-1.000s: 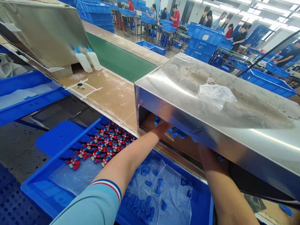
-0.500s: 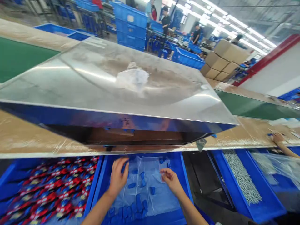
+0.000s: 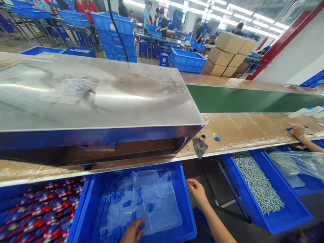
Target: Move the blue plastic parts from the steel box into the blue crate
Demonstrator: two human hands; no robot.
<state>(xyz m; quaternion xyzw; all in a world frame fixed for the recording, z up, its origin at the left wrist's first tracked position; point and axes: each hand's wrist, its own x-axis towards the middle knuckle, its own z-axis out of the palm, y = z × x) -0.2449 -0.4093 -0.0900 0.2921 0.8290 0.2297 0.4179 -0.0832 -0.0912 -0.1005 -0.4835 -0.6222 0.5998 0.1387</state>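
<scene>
Low in the blue bin (image 3: 189,219), my left hand (image 3: 133,231) is over small blue plastic pieces (image 3: 117,233), its fingers curled and smeared by motion. Blue shows at its fingertips, but I cannot tell whether a piece is gripped. My right hand (image 3: 198,192) hovers just outside the bin's right wall, thumb and fingers drawn together. Anything between those fingertips is too small to make out. More blue pieces lie scattered on the clear plastic liner (image 3: 164,209), with a cluster along the left side.
Red and blue parts (image 3: 37,216) fill a bin on the left. On the right, a bin of small grey pieces (image 3: 258,182) stands near a co-worker's hand (image 3: 298,131). A metal hood (image 3: 141,111) covers part of the bench. A dark triangular scrap (image 3: 199,147) overhangs its edge.
The view has swung right. My left hand has moved from the bin's far left down to its near end. My right hand has gone from over the liner to outside the right wall.
</scene>
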